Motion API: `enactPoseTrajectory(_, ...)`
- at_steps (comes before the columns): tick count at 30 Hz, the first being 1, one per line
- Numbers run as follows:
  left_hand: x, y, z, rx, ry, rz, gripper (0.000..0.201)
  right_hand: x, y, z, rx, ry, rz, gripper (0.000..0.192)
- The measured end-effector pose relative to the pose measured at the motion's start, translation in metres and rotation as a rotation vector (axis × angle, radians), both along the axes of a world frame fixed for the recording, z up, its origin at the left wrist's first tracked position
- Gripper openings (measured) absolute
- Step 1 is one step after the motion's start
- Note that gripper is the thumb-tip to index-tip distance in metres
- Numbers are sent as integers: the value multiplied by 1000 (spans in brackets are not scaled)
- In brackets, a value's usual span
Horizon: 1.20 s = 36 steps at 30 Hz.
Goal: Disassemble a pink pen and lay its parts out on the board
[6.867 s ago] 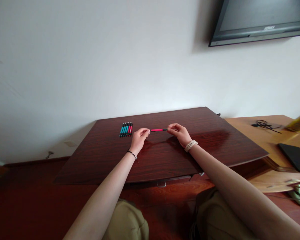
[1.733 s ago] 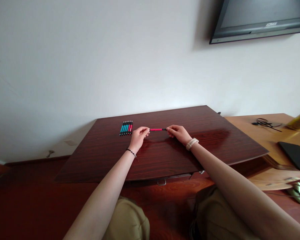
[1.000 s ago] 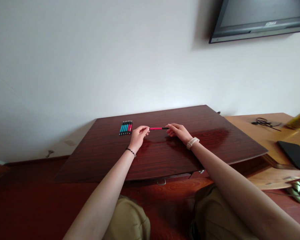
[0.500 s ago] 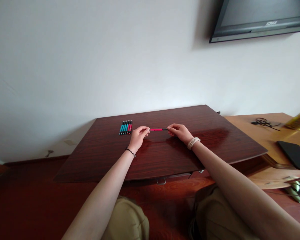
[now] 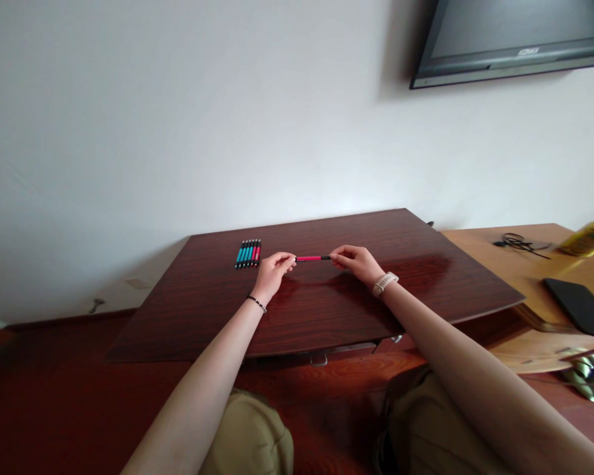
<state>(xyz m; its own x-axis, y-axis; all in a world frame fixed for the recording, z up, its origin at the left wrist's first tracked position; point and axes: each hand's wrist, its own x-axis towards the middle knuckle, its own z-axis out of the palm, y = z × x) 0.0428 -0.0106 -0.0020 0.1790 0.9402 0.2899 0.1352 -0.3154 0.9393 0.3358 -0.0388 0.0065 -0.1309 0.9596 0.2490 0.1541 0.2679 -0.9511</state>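
Note:
A pink pen with black ends is held level above the dark red wooden table. My left hand pinches its left end and my right hand pinches its right end. Just left of my left hand, a row of several pens, teal and pink with black tips, lies side by side on the table. A thin dark bracelet is on my left wrist and a pale watch on my right.
A lighter wooden desk adjoins on the right with a black cable, a dark flat device and a yellow-green object. A wall-mounted screen hangs at the upper right. My knees sit below the table's front edge.
About a second ago my right fingers loosened from the pen's right end; now they pinch it again. The pen and the row of pens stay in place.

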Motion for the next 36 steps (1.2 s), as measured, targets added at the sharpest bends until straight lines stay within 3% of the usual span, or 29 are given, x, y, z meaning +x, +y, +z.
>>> enactPoseTrajectory(11, 0, -1, 1, -15, -7, 6, 37, 0, 3, -6, 43, 11, -20, 46)
enactPoseTrajectory(19, 8, 2, 2, 17, -42, 29, 38, -18, 7, -9, -159, 172, 14, 58)
enactPoseTrajectory(36, 6, -3, 1, -11, -9, -3, 35, -15, 4, -11, -52, 96, 8, 52)
